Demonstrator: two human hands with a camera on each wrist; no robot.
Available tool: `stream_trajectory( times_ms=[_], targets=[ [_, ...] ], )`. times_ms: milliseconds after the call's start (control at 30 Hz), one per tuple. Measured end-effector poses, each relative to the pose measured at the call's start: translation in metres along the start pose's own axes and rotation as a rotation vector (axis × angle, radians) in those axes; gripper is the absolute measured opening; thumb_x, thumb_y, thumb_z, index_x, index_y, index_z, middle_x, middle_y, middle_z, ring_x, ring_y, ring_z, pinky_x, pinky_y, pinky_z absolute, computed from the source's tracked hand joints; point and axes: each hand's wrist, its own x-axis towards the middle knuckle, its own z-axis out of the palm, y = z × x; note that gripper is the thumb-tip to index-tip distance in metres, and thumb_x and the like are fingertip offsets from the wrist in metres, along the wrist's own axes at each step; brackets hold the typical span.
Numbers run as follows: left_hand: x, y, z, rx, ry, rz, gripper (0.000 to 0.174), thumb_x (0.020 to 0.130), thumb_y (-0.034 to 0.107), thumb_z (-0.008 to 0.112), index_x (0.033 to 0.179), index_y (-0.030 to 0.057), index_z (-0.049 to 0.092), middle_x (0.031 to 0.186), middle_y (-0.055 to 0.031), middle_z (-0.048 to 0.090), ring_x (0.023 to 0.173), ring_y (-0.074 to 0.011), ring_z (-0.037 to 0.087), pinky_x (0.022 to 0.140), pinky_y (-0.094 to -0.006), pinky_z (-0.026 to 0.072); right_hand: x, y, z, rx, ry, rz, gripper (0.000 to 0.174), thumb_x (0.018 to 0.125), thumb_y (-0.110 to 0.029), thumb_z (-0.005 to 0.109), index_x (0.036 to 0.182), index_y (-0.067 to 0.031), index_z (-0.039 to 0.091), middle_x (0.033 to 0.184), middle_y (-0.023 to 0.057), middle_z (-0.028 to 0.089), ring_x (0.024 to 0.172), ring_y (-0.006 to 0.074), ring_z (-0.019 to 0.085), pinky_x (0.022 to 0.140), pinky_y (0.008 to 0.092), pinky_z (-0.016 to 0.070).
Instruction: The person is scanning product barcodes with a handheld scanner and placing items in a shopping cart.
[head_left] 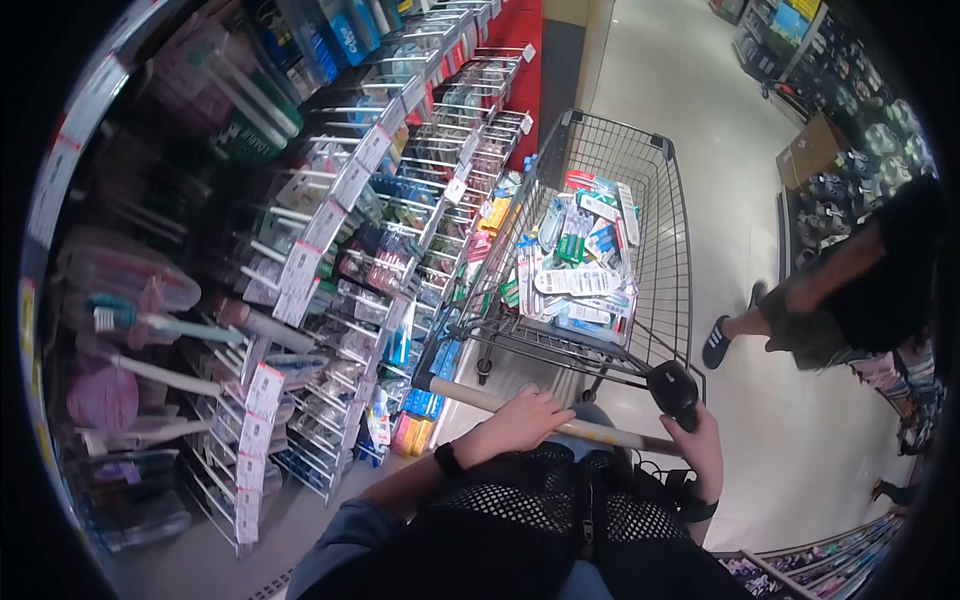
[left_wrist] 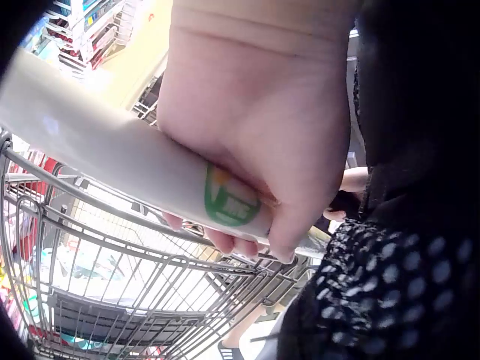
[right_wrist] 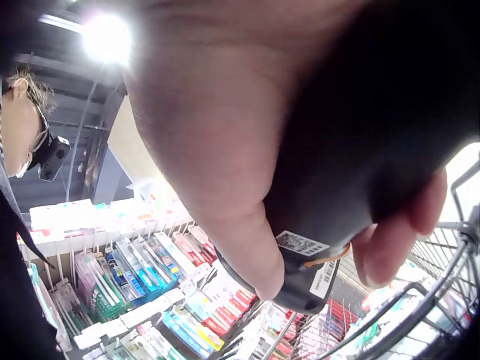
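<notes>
My left hand (head_left: pixel 518 420) grips the pale handle (head_left: pixel 462 394) of a wire shopping cart (head_left: pixel 682 270). In the left wrist view its fingers curl under the bar beside a green printed logo (left_wrist: pixel 231 201). My right hand (head_left: pixel 703 452) holds a black handheld scanner (head_left: pixel 672 388) above the handle's right end. In the right wrist view, thumb and fingers wrap the scanner's dark body, which carries a QR label (right_wrist: pixel 301 244) and a barcode sticker (right_wrist: pixel 323 278). Inside the cart lies a heap of packaged toothbrushes (head_left: pixel 578 282) in blister packs.
Shelf hooks with packaged toothbrushes (head_left: pixel 180 325) and price tags (head_left: pixel 300 270) line the left side. A person (head_left: pixel 850 290) in dark clothes and sandals walks at the right. A cardboard box (head_left: pixel 812 150) stands by footwear racks, and the tiled aisle floor (head_left: pixel 650 60) stretches ahead.
</notes>
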Motion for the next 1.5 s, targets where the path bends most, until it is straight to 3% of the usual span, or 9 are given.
stream_trajectory(
  times_ms=[533,800,867,1000,1133,1233,1300,1433,1500],
  targets=[
    [0.132,-0.1,-0.06,-0.177,-0.07,-0.112,0.033,0.082,0.032,0.051,0.109,0.0131,0.052,0.082,-0.0043,0.052,0.085,-0.0214,0.05,0.075,-0.0344,0.0367,0.169,-0.037,-0.045,0.165,-0.067,0.136,0.028,0.073,-0.019,0.068,0.09,-0.0002,0.056,0.066,0.0032,0.057,0.052,0.0083,0.053,0.046,0.0218,0.0424],
    [0.19,-0.16,-0.074,-0.924,-0.461,-0.103,0.033,0.091,0.027,0.041,0.111,0.0034,0.051,0.104,-0.0144,0.055,0.099,-0.0267,0.051,0.085,-0.0342,0.0391,0.264,-0.032,-0.059,0.219,-0.352,0.245,0.031,0.074,-0.021,0.068,0.092,0.0008,0.053,0.066,0.0033,0.055,0.05,0.0101,0.055,0.046,0.0228,0.0441],
    [0.193,-0.168,-0.104,-1.007,-0.503,-0.293,0.035,0.09,0.03,0.043,0.11,0.003,0.052,0.105,-0.0124,0.057,0.097,-0.021,0.053,0.083,-0.0305,0.0407,0.275,-0.023,-0.06,0.25,-0.44,0.308,0.031,0.075,-0.021,0.068,0.092,0.0009,0.053,0.067,0.0037,0.056,0.05,0.0093,0.055,0.047,0.0217,0.0452],
    [0.198,-0.224,-0.138,-0.877,-0.154,-0.406,0.028,0.089,0.025,0.046,0.102,0.0033,0.056,0.095,-0.0102,0.059,0.093,-0.0188,0.055,0.081,-0.0297,0.042,0.285,-0.014,-0.066,0.314,-0.569,0.42,0.036,0.076,-0.017,0.067,0.102,0.0001,0.05,0.074,0.0064,0.061,0.05,0.0072,0.054,0.048,0.0188,0.0458],
    [0.2,-0.275,-0.15,-0.115,0.144,-0.664,0.021,0.083,0.022,0.054,0.095,0.0055,0.058,0.09,-0.0126,0.056,0.087,-0.0293,0.053,0.078,-0.0351,0.0423,0.287,-0.021,-0.073,0.364,-0.533,0.476,0.029,0.077,-0.015,0.066,0.098,-0.0016,0.052,0.07,0.004,0.059,0.049,0.0067,0.052,0.046,0.0185,0.0441],
    [0.206,-0.296,-0.146,-0.078,0.03,-0.737,0.041,0.079,0.034,0.057,0.106,0.0036,0.054,0.102,-0.0198,0.056,0.098,-0.0331,0.052,0.082,-0.0401,0.0419,0.284,-0.022,-0.07,0.404,-0.498,0.472,0.028,0.077,-0.016,0.066,0.096,-0.0015,0.052,0.066,0.0029,0.057,0.047,0.0062,0.051,0.044,0.0189,0.043],
    [0.206,-0.317,-0.107,-0.172,-0.242,-0.893,0.074,0.074,0.039,0.063,0.124,-0.0048,0.033,0.105,-0.0285,0.053,0.1,-0.0345,0.052,0.085,-0.0401,0.041,0.283,-0.018,-0.067,0.421,-0.491,0.479,0.028,0.076,-0.017,0.066,0.095,-0.0018,0.052,0.064,0.0026,0.056,0.047,0.0062,0.051,0.044,0.0188,0.0425],
    [0.219,-0.328,-0.107,-0.247,-0.621,-0.931,0.107,0.07,0.04,0.066,0.128,-0.0159,-0.005,0.117,-0.0348,0.042,0.106,-0.0354,0.049,0.088,-0.0326,0.0405,0.279,-0.017,-0.063,0.441,-0.484,0.491,0.026,0.077,-0.016,0.065,0.092,-0.0021,0.05,0.061,0.0031,0.056,0.046,0.0076,0.051,0.044,0.0196,0.0431],
    [0.217,-0.328,-0.109,-0.261,-0.61,-0.925,0.108,0.07,0.04,0.066,0.128,-0.0151,-0.005,0.117,-0.0347,0.042,0.106,-0.0352,0.049,0.088,-0.0325,0.0405,0.278,-0.018,-0.061,0.424,-0.458,0.502,0.023,0.077,-0.014,0.064,0.089,-0.0016,0.049,0.06,0.0039,0.056,0.044,0.009,0.051,0.043,0.0211,0.045]
  ],
)
